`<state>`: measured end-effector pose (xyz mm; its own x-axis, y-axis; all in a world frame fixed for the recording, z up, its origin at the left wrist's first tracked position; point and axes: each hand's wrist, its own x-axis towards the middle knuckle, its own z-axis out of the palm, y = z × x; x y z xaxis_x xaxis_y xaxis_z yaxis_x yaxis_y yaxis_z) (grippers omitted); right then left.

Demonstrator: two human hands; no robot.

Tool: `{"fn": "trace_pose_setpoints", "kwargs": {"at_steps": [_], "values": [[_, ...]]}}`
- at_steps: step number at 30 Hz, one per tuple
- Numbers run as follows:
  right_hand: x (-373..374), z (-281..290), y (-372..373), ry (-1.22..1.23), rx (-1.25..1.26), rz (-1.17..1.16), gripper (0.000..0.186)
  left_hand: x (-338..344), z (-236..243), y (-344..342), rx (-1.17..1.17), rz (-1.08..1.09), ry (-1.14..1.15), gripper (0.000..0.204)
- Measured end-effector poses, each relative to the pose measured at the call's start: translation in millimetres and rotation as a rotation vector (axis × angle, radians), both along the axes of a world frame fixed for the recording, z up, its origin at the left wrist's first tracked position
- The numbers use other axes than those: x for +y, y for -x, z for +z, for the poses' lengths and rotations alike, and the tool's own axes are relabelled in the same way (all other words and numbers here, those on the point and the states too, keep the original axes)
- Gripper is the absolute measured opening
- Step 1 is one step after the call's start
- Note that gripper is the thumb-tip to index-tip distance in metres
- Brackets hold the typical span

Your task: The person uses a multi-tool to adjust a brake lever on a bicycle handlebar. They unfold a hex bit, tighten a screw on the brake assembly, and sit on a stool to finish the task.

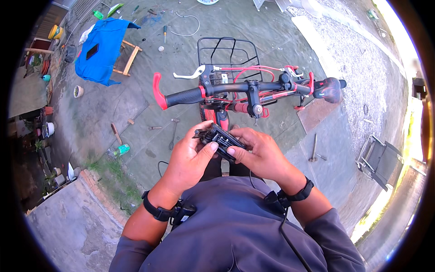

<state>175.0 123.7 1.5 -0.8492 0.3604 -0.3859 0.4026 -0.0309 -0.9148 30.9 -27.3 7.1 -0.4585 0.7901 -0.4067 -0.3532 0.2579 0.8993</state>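
Note:
In front of my waist I hold a black slotted part (pixel 220 139) with small metal pieces showing in it; its exact kind I cannot make out. My left hand (pixel 192 152) grips its left end, thumb on top and fingers beneath. On its right side my right hand (pixel 260 149) is closed, thumb pressing the near edge; some of its fingers are hidden underneath. Just beyond both hands stands a bicycle with a black and red handlebar (pixel 235 88), a white brake lever (pixel 190 73) and a black front rack (pixel 229 49). Its saddle (pixel 328 89) lies toward the right.
At the far left a blue cloth (pixel 100 52) covers a wooden stool, with a dark phone (pixel 92 51) on it. A screwdriver (pixel 165 34), a hammer (pixel 116 134), a green bottle (pixel 122 150) and another hammer (pixel 314 147) lie on the ground. A folding chair (pixel 379 162) is at right.

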Motion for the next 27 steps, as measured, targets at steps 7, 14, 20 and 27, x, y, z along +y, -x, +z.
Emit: {"fn": "trace_pose_setpoints", "kwargs": {"at_steps": [7, 14, 20, 27], "values": [[-10.3, -17.6, 2.0, 0.466, 0.083, -0.194, 0.042, 3.0, -9.5, 6.3, -0.028, 0.060, 0.061, 0.033], [13.0, -5.2, -11.0, -0.098, 0.223, 0.157, 0.081, 2.2, -3.9, 8.8, -0.194, 0.060, 0.064, 0.031], [20.2, 0.0, -21.3, 0.158, 0.332, 0.284, 0.113, 1.4, -8.6, 8.2, -0.360, 0.049, 0.011, 0.033], [17.6, -7.0, -29.2, 0.322, 0.294, 0.223, 0.112, 3.4, -7.6, 4.3, -0.338, 0.032, 0.026, 0.030]]}}
